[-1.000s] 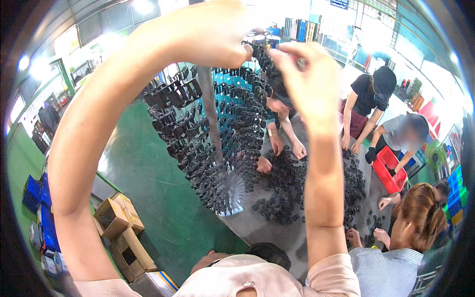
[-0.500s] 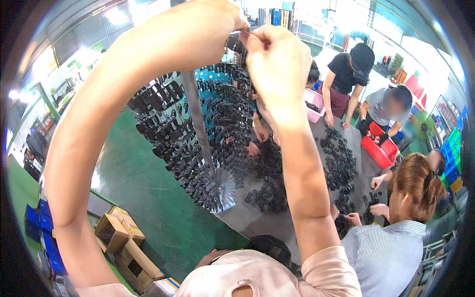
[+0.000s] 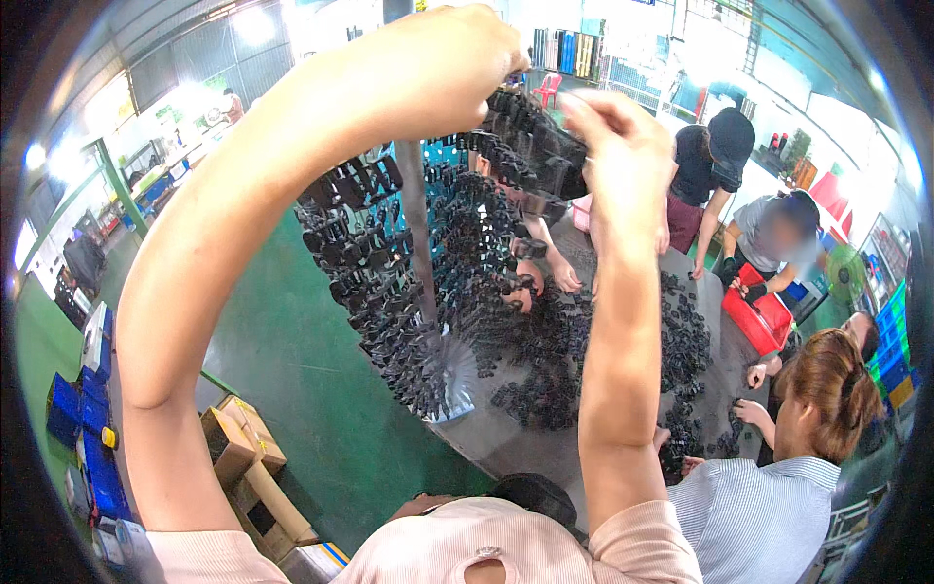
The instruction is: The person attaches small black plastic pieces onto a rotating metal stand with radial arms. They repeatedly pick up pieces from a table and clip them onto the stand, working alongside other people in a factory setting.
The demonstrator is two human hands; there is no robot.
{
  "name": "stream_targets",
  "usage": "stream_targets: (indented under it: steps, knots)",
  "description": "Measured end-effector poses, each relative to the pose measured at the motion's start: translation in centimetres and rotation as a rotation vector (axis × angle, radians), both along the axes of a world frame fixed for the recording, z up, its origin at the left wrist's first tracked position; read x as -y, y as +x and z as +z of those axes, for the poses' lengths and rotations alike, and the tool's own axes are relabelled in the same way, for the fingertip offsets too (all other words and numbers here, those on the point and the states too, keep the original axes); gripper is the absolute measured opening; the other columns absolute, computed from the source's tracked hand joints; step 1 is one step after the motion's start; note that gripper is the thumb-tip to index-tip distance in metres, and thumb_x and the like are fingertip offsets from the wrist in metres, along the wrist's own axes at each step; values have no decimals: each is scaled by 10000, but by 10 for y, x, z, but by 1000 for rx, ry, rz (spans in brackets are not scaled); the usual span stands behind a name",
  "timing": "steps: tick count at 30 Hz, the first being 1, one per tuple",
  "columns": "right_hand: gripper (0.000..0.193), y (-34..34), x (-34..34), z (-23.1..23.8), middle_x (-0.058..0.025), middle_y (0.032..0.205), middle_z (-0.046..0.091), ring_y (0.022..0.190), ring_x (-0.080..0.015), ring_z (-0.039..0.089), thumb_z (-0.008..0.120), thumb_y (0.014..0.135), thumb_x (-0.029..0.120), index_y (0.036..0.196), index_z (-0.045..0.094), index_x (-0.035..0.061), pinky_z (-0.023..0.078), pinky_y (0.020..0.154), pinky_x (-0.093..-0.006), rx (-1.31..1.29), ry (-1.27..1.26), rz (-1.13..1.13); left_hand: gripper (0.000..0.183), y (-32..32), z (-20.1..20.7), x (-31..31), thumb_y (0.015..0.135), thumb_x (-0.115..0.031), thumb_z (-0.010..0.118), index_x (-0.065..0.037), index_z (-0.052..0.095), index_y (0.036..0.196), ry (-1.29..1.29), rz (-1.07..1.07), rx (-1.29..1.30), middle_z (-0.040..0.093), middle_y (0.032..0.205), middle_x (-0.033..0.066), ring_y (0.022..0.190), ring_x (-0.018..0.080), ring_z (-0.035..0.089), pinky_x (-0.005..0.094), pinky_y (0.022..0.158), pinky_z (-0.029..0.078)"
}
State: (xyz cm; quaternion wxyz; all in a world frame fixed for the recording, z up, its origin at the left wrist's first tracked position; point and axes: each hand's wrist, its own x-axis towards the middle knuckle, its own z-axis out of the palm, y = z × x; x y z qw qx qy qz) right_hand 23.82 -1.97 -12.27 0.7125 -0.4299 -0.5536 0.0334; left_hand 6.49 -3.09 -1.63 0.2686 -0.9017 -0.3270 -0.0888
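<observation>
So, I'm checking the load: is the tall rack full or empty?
Heavily loaded: black parts crowd the rack on many levels; I cannot tell whether every spot is filled.

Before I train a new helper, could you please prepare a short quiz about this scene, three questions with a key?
1. Multiple choice: what colour is the tray in front of the co-worker in the grey shirt? (a) blue (b) red (c) white
2. True or false: the cardboard boxes on the left stand on top of the grey table.
3. Short answer: do the fingertips of the wearer's left hand and right hand touch each other?

Key:
1. b, red.
2. False; they stand on the green floor, apart from the table.
3. No; a gap shows between them.
</observation>
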Motion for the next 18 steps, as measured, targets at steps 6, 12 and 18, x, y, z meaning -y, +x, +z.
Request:
stream_targets:
  steps: [6,12,18]
  knots:
    - [203,100,0,-19,-50,824,714,778,-104,641,727,811,160,971,736,37,483,746,-259,133,-58,-138,238,-55,-10,-24,905,-168,558,-5,630,1062,253,-77,156,651,927,209,849,339,631,424,768,503]
    - [322,140,6,-19,-136,984,702,947,-292,672,690,821,310,1056,707,90,503,832,-397,644,-405,-900,294,-56,4,-3,907,-217,561,-15,611,1115,66,-250,119,652,936,215,893,354,623,434,832,492]
    - [229,-37,6,1,-119,888,692,871,-287,664,708,790,270,925,733,87,500,812,-386,438,268,-385,348,-50,-1,1,878,-223,582,-9,605,1152,172,-97,94,645,1038,214,978,363,611,417,917,469]
